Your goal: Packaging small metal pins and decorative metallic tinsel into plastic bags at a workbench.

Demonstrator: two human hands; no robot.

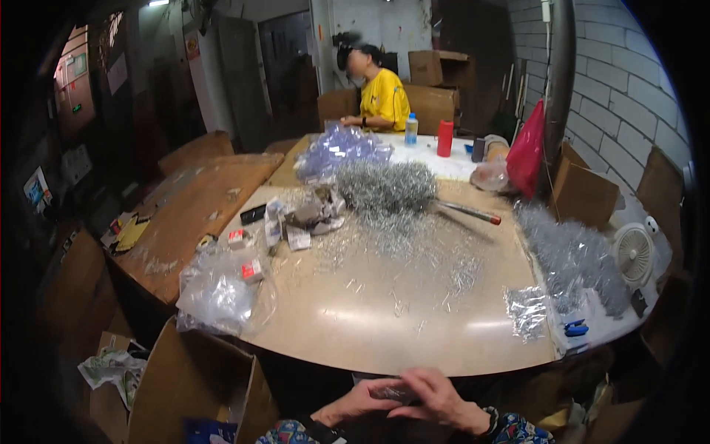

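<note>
Just off the table's near edge, my two hands are together. My left hand (355, 400) is closed round a small silvery bundle (392, 393), its palm turned up. My right hand (438, 399) comes over from the other side, fingers bent against the bundle; what it is exactly is too small to make out. Beyond them, thin silvery metal pieces lie scattered over the tan table (347, 325). They rise to a large tangled heap (388, 189) farther back. A flat silvery patch of pieces (526, 311) lies at the right edge.
Clear plastic bags (222, 292) and small red-and-white boxes (252, 270) are at left, above an open cardboard box (188, 377). At right are a grey heap (573, 255), blue-handled pliers (576, 328) and a white fan (634, 254). A person in yellow (384, 100) sits opposite.
</note>
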